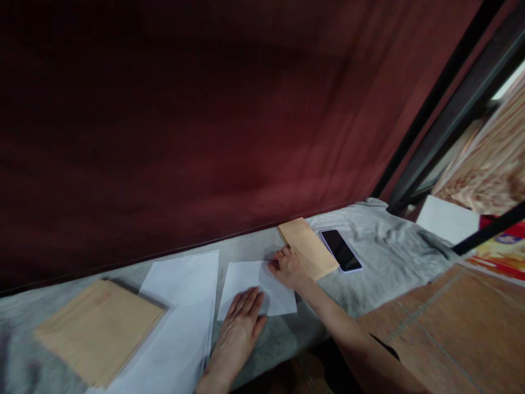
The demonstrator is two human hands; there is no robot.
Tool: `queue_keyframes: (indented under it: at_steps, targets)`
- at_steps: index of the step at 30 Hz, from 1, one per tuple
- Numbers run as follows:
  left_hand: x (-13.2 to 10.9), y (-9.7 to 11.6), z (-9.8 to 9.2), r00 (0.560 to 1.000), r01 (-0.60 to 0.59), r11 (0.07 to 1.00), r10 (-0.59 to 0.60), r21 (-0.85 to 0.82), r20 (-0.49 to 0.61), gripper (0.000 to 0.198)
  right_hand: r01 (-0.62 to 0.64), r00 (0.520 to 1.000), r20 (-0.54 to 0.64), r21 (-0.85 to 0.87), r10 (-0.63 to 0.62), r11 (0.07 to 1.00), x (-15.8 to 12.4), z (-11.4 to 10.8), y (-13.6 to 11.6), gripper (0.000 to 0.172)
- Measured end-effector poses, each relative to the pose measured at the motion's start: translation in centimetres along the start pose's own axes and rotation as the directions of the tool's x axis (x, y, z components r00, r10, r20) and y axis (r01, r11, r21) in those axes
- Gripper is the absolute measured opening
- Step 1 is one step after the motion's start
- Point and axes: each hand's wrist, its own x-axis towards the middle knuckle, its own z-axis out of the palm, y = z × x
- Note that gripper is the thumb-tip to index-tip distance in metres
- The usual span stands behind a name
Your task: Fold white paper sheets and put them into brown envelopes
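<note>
A small white sheet of paper lies on the grey cloth in front of me. My left hand rests flat on its lower left part, fingers stretched out. At the sheet's upper right corner, my right hand is closed, with bent fingers around what looks like a slim dark pen; most of it is hidden by the fingers. Beside that hand lies a stack of tan envelopes. A phone with a dark screen and pale purple edge is just right of the stack.
Larger white sheets lie at left, partly under a tan paper packet. Grey cloth covers the low surface. A dark red panel rises behind. Dark metal bars and a tiled floor are at right.
</note>
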Motion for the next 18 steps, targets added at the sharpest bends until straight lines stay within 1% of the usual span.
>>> queue_keyframes:
  at_steps: [4, 8, 10, 14, 18]
  targets:
    - [-0.1, -0.1, -0.5, 0.998, -0.06, 0.998, 0.06, 0.012, -0.017, 0.051, 0.001, 0.998, 0.056, 0.033, -0.003, 0.999, -0.1, -0.5, 0.4, 0.017]
    - [0.1, 1.0, -1.1, 0.992, -0.129, 0.988, 0.129, 0.084, -0.002, 0.056, 0.001, 0.997, 0.082, 0.06, -0.005, 0.998, -0.4, -1.0, 0.6, 0.013]
    - [0.3, 1.6, -1.2, 0.99, -0.139, 0.984, 0.138, 0.115, 0.018, 0.06, -0.019, 0.997, 0.081, 0.073, 0.013, 0.997, -0.4, -1.1, 0.6, 0.013]
    - [0.6, 2.3, -1.0, 0.997, -0.072, 0.987, 0.068, 0.143, 0.032, 0.062, -0.038, 0.997, 0.066, 0.083, 0.032, 0.996, -0.3, -0.8, 0.8, 0.016]
    - [0.7, 2.2, -1.1, 0.999, 0.04, 0.981, -0.044, 0.188, 0.016, 0.055, -0.015, 0.999, 0.046, 0.089, 0.011, 0.996, -0.5, -0.8, 0.8, 0.016]
